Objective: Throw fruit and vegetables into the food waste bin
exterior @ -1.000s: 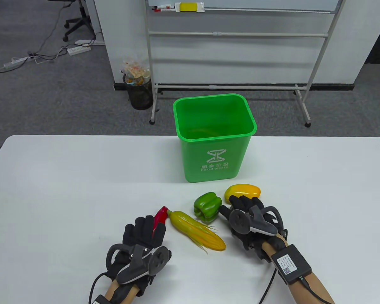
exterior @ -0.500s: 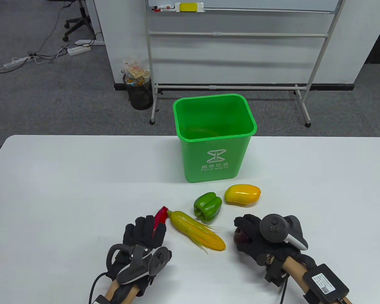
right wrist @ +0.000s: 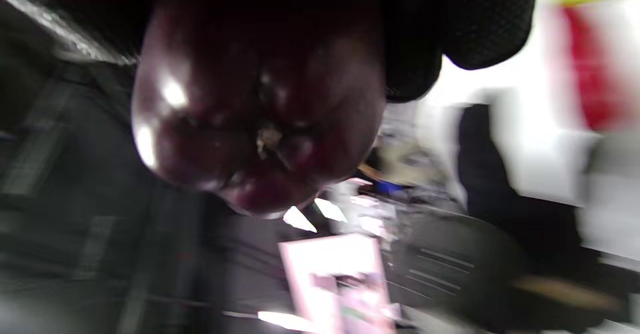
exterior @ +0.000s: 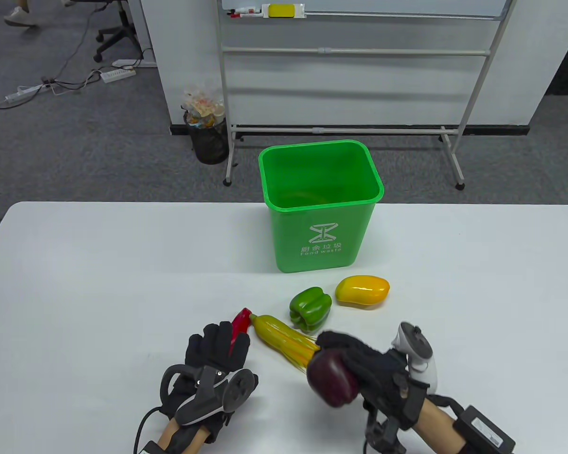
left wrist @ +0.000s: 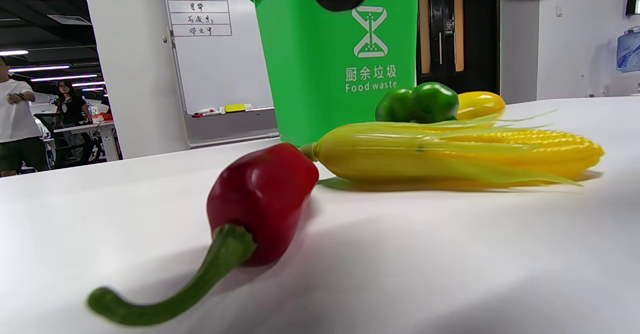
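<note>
The green food waste bin point(exterior: 320, 208) stands at the table's far middle; something yellow lies inside it. My right hand point(exterior: 355, 364) holds a dark purple fruit point(exterior: 332, 379) lifted above the table, over the tip of the corn cob point(exterior: 284, 339); the fruit fills the right wrist view point(right wrist: 255, 109). My left hand point(exterior: 216, 348) lies flat on the table with fingers spread over the red chili pepper point(exterior: 239, 323), which shows close in the left wrist view point(left wrist: 260, 199). A green bell pepper point(exterior: 310, 308) and a yellow mango point(exterior: 362, 290) lie before the bin.
The white table point(exterior: 75, 283) reaches to the left and right edges of the table view. Beyond its far edge stand a whiteboard frame point(exterior: 350, 52) and a small black floor bin point(exterior: 209, 137).
My right hand drew back from the mango, turned over and moved left toward the corn. It now holds the purple fruit up in plain sight. The left hand has not moved.
</note>
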Motion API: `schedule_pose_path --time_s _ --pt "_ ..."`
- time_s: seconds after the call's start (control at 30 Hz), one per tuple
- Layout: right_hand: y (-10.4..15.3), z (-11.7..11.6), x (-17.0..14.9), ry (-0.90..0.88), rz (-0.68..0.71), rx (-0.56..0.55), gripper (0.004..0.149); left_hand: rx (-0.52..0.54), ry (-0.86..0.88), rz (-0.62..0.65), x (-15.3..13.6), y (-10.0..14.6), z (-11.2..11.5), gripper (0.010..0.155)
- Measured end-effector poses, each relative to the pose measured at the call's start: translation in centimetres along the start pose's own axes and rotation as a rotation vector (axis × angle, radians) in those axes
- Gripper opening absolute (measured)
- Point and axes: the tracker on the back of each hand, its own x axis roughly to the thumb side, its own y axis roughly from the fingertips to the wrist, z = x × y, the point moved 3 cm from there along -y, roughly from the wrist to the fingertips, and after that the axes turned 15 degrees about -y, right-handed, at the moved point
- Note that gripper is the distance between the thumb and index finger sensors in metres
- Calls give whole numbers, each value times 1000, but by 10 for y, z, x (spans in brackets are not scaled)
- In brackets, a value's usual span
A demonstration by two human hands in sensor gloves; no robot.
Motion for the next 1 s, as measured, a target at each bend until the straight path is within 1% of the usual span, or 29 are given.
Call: schedule_pose_path --time_s 0.03,0.07,0.1,0.13,0.17,0.2,0.23,0.3,0.33,0.4,0.5,0.57,0.63,0.73,0.8,0.9,0.93,0.97,1.0 --pt "-20 -5 27 5 90 -38 87 0 0 -1 0 0 0 83" --pt "-47 -5 61 40 133 -135 88 0 -3 -1 0 0 1 83" --pt "-65 -1 79 40 156 -207 92 -2 -5 -1 1 0 1 83" --pt "-82 8 93 23 141 -305 96 -8 -4 0 1 0 2 83" --pt "-90 19 97 28 75 -395 96 -10 -1 0 2 0 2 83" --pt "-90 26 96 42 22 -445 96 -10 2 0 1 1 1 83" --pt "-87 32 93 74 0 -491 96 -1 5 -1 1 1 -1 83" --pt "-77 42 83 145 3 -535 95 14 6 -3 -1 2 -3 83" --pt "-71 49 75 187 -24 -536 94 16 3 -4 -2 2 -3 83" --pt "-59 60 62 192 -71 -488 92 3 -2 -6 -3 2 0 83" --pt "-41 77 50 132 -84 -468 90 -4 7 -6 -3 2 1 83" --pt "-30 85 49 131 -77 -461 87 3 5 -5 -1 2 -1 83" --pt "-18 87 52 151 -64 -443 86 4 4 -4 0 1 -2 83" --pt "1 84 66 227 19 -421 84 -1 2 -2 1 1 -1 83" --pt "16 76 79 322 115 -408 80 -7 -2 -3 1 0 1 83" --pt "41 56 94 559 237 -372 78 -17 -2 -9 -1 -1 4 83" --pt "52 46 97 680 280 -348 77 -19 -2 -12 -2 -1 5 83" --pt "57 40 97 742 298 -339 76 -21 -1 -15 -2 -1 5 83" --pt "65 33 96 847 322 -319 75 -24 0 -18 -3 -1 6 83"
